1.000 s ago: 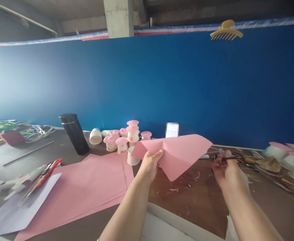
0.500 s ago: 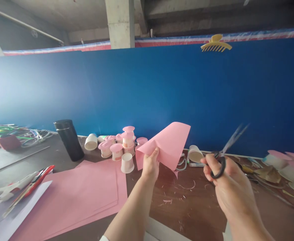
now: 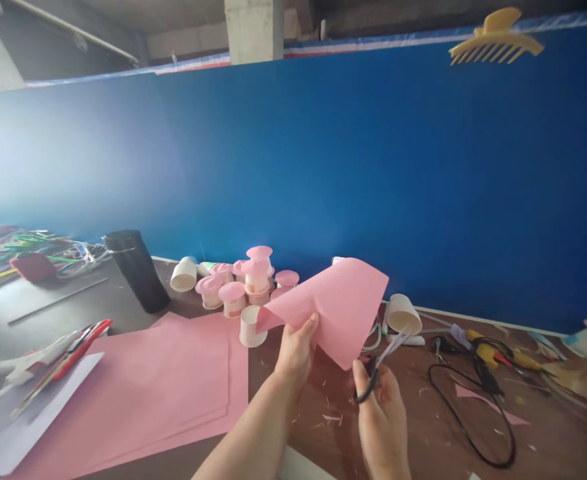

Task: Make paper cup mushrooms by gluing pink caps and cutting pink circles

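Note:
My left hand [image 3: 296, 350] pinches a pink sheet of paper [image 3: 346, 300] between thumb and fingers, holding it up off the table. The sheet bends along its left side, and its lower corner hangs near my right hand. In my right hand [image 3: 383, 407] is a pair of scissors [image 3: 371, 383] with black handles, blades pointing up and right, away from the paper. Whether the blades are apart is blurred. Just left of the sheet stands a white paper cup [image 3: 252, 327], partly covered by the paper's edge.
Several cups with pink paper tops [image 3: 233, 297] cluster by the blue partition [image 3: 293, 167]. A black bottle [image 3: 137, 270], stacked pink sheets [image 3: 173, 373] and a white glue gun [image 3: 28, 360] are on the left. A black cord [image 3: 466, 433] loops on the right among paper scraps.
My right hand has brought the scissors left, close to the paper's lower corner. The pink sheet has dropped slightly in view and its left end now overlaps the cup. The view has shifted.

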Available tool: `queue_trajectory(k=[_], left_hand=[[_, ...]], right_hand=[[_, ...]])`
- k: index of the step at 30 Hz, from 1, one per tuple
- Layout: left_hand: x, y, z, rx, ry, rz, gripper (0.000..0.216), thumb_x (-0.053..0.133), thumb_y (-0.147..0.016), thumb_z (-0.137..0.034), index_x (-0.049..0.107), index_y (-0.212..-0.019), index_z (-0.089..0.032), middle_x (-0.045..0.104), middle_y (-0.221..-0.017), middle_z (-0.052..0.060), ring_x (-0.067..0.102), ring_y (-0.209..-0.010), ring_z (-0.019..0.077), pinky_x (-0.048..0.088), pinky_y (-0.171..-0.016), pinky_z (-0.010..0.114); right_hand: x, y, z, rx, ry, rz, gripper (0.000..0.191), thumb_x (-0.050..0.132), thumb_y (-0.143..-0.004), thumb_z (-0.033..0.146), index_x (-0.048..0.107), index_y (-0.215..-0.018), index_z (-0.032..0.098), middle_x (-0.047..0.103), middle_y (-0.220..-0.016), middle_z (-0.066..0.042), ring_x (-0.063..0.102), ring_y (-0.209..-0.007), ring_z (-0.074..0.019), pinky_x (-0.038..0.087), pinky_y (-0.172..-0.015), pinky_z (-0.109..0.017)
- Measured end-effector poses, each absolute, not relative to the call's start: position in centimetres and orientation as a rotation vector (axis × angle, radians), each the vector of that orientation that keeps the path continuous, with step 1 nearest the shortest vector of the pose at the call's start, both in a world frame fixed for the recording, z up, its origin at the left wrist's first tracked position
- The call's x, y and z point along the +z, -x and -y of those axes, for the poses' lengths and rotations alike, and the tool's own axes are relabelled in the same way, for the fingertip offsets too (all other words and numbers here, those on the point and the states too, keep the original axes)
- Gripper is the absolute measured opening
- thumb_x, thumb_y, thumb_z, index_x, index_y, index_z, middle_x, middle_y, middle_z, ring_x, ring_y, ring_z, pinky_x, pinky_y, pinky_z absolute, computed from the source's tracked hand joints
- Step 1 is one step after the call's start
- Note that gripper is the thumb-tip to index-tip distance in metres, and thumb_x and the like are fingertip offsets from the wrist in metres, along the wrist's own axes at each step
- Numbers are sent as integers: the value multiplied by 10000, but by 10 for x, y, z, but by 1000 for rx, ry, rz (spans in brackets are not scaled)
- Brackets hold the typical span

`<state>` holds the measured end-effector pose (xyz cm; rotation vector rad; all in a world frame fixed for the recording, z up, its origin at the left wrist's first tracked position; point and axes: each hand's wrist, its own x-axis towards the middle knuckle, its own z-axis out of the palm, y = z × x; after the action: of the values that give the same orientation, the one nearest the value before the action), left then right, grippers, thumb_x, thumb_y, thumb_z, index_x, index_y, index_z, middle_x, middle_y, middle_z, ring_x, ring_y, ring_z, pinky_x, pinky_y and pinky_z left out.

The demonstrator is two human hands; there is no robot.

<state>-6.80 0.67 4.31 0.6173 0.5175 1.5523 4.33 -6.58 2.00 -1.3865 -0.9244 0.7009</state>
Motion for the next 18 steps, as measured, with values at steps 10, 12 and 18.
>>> queue_trajectory(k=[10,12,18], left_hand=[[37,60,-4,1487,-566,-528,499,760,-741,-288,612,-1201,-167,662,-1206,114,550,-1222,272,402,-1062,370],[37,60,-4,1487,-574,-535,508,764,-734,-299,610,-1200,-167,664,-1201,115,558,-1213,275,409,-1055,372],[38,61,-2,1423,-551,-503,479,738,-768,-289,604,-1214,-175,654,-1221,109,549,-1225,272,420,-1051,376]], right_hand=[[4,-52,60,778,1387,857,378,604,-792,592,606,-723,221,565,-583,16,501,-560,-181,405,-533,-288],[5,-52,59,778,1353,802,396,642,-755,602,636,-788,208,613,-632,6,525,-573,-185,407,-530,-286],[10,-56,56,736,1292,746,434,719,-711,554,654,-942,192,683,-777,-11,580,-667,-188,435,-591,-278]])
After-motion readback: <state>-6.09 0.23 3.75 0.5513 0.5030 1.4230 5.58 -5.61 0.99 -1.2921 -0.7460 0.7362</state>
